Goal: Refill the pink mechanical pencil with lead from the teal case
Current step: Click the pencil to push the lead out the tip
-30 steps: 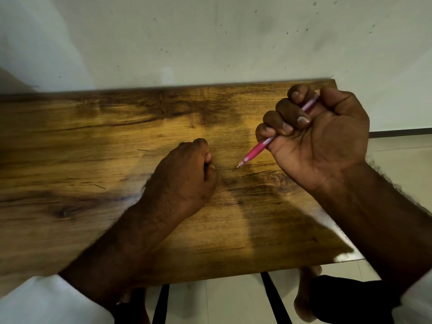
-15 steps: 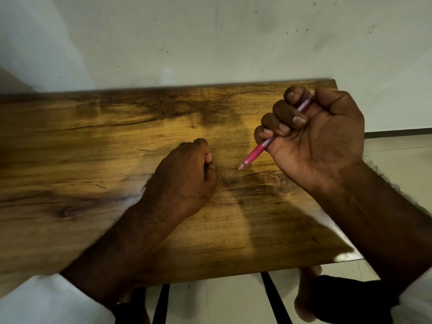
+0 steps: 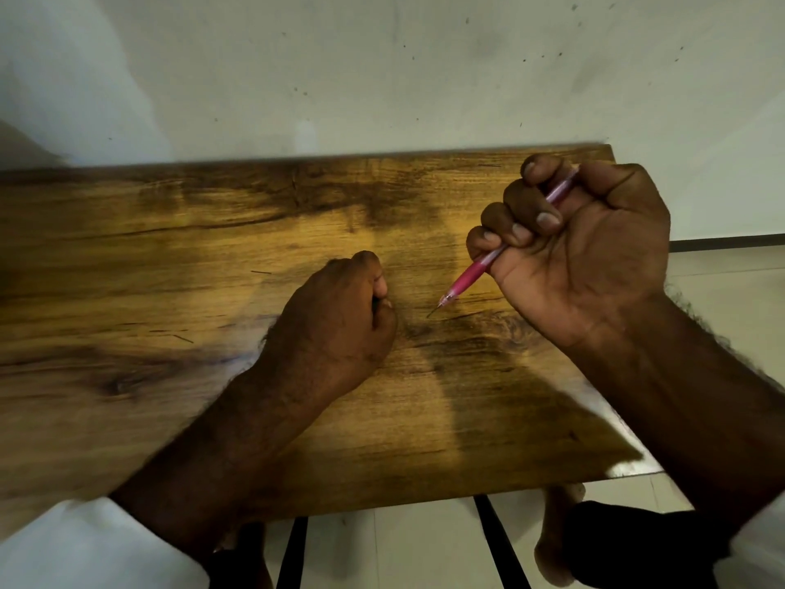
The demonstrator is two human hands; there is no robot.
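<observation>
My right hand [image 3: 582, 248] grips the pink mechanical pencil [image 3: 467, 276] in a fist above the right side of the wooden table [image 3: 170, 257], with the thumb over the pencil's top end. The pencil slants down to the left, and a short dark lead sticks out of its tip just over the wood. My left hand [image 3: 335, 316] rests as a fist on the middle of the table, a short way left of the tip. A small dark thing shows between its thumb and fingers, probably the lead case; its colour is hidden.
Thin dark slivers [image 3: 261, 272] lie on the wood left of my left hand. A pale wall rises right behind the table's far edge. The right table edge [image 3: 637, 418] runs under my right forearm, with tiled floor, black table legs and a foot below.
The pencil has dipped slightly down and left in my right hand, and a length of lead now sticks out of its tip. My left hand has stayed put.
</observation>
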